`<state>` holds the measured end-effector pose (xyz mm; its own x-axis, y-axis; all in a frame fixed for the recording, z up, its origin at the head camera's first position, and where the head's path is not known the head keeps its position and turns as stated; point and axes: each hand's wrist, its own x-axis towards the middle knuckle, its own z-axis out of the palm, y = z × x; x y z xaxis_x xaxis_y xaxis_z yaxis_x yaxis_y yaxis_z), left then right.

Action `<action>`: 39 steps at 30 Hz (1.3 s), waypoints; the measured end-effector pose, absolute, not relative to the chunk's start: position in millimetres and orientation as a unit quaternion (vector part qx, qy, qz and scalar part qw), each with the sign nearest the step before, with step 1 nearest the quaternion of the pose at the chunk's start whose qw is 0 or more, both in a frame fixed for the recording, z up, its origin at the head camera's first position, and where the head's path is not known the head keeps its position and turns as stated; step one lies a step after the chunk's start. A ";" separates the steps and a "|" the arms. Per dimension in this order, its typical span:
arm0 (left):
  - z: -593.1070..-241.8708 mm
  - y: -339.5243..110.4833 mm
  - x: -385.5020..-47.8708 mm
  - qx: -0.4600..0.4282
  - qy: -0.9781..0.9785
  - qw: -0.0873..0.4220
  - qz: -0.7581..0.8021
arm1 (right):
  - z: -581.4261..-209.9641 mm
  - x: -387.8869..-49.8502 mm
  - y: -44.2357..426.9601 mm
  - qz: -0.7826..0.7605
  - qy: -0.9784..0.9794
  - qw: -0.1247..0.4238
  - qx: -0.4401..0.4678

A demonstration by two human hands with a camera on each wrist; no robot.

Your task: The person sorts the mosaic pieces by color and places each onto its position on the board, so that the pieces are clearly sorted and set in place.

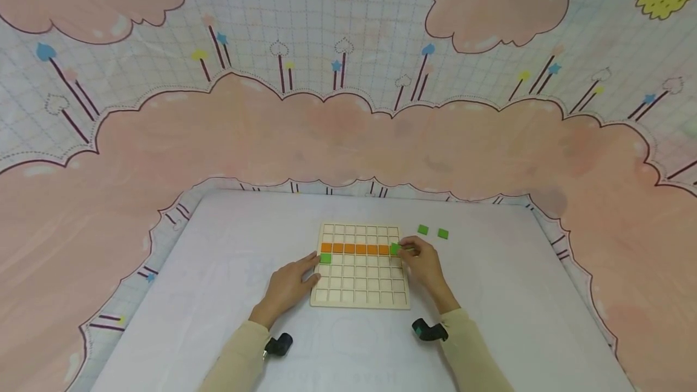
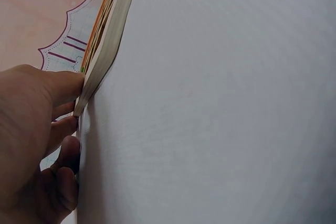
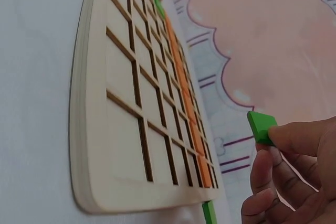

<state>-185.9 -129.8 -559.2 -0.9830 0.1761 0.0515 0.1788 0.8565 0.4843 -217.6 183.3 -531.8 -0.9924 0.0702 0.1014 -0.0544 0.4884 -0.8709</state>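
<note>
A pale wooden grid board [image 1: 359, 305] lies on the table. One of its upper rows carries a line of orange square tiles [image 1: 361, 249]. At the left end of the row below sits a green tile [image 1: 325, 258]. My left hand [image 1: 288, 286] rests its fingertips against the board's left edge, fingers extended. At the right edge, my right hand [image 1: 425, 264] pinches another green tile [image 3: 262, 127] between thumb and fingers. The right wrist view shows that tile held apart from the board's surface; from the head it appears at the right end of the orange line.
Two loose green tiles [image 1: 423, 230] [image 1: 443, 234] lie on the white tabletop [image 1: 218, 247], beyond the board's upper right corner. A cloth with printed clouds [image 1: 327, 144] covers the background behind the table. Dark wrist cameras [image 1: 279, 345] [image 1: 429, 330] sit at both sleeves.
</note>
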 end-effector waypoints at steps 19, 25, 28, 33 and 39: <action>-561.6 -131.3 -186.8 -0.092 -0.964 0.011 -0.250 | -533.6 -214.7 141.9 0.521 -0.852 0.042 0.040; -562.2 -130.9 -186.5 -0.092 -0.962 0.010 -0.256 | -533.8 -213.2 128.9 0.524 -0.849 0.037 0.053; -563.5 -130.5 -186.6 -0.095 -0.963 0.012 -0.253 | -534.7 -213.1 123.3 0.524 -0.849 0.032 0.056; -564.2 -131.0 -186.6 -0.097 -0.963 0.014 -0.252 | -537.0 -213.3 114.2 0.531 -0.846 0.011 0.047; -563.5 -131.7 -186.8 -0.101 -0.963 0.014 -0.250 | -540.8 -217.2 102.5 0.533 -0.844 0.005 0.053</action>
